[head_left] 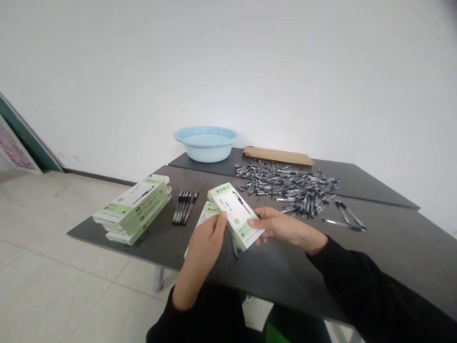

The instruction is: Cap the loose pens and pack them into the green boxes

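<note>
Between my two hands a white and green pen box point(235, 214) is held tilted above the table's near edge. My left hand point(207, 243) grips its left side, thumb on the printed face. On the lower right side, my right hand point(278, 224) pinches it with the thumb on top. Partly hidden under my left hand and the held box lies another pen box point(206, 213) on the table. A few pens point(234, 246) show beneath the held box. Left of my hands, several black-capped pens point(184, 207) lie side by side in a row.
Several pen boxes point(134, 205) are stacked at the table's left end. A big heap of pens point(285, 183) covers the middle right, with a few loose pens point(348, 216) beside it. Behind stand a light blue basin point(207, 147) and a flat brown cardboard piece point(278, 156) near the wall.
</note>
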Demonstrator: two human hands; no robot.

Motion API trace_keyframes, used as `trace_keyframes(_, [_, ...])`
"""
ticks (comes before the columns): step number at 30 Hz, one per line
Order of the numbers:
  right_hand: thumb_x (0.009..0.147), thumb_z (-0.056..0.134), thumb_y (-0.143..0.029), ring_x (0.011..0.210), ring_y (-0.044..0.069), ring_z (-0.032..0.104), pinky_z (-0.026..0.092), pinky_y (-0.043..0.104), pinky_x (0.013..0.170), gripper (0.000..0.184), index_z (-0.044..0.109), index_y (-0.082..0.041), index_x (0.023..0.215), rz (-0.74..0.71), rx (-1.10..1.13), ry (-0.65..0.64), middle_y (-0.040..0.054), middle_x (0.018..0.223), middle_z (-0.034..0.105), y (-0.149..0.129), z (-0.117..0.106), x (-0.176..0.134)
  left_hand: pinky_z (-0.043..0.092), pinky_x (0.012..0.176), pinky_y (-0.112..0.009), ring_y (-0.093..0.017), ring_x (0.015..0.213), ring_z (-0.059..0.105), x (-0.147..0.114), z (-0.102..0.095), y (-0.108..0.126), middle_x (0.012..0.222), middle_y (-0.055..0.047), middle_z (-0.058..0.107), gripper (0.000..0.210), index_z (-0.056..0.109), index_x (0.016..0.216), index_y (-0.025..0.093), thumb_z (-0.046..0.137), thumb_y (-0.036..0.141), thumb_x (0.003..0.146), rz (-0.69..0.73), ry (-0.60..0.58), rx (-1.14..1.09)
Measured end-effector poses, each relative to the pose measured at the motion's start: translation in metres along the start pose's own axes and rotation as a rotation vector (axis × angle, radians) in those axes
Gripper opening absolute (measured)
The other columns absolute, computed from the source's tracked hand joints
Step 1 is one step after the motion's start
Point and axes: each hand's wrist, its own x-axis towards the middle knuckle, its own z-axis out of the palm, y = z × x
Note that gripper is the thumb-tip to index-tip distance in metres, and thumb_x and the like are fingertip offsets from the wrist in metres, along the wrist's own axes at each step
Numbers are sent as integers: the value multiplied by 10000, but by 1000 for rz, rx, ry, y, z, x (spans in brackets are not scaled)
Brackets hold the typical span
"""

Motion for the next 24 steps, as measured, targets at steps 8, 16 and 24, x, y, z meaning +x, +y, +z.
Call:
trace_keyframes(8, [893,622,-115,690,122,692,591,215,662,160,644,-70,1046,90,237,80,122,911,740,-31,-2,88,439,959,-436,-297,1160,560,-11,-8,-33,1232,-155,628,346,656,1154,171,403,283,945,163,89,398])
trace_keyframes(16, [927,468,-8,865,131,714,611,235,729,284,579,-95,1173,120,304,142,127,1131,698,-50,23,203,431,979,-539,-397,1247,492,-20,21,-51,1473,-162,513,526,556,1406,156,478,320,913,78,44,539])
trace_keyframes(24, [947,392,2,919,142,715,603,208,630,368,510,-163,1253,144,371,182,122,1204,669,-57,44,299,423,1022,-523,-380,1284,464,-26,35,-57,1512,-70,500,550,513,1454,184,480,341,928,60,112,516])
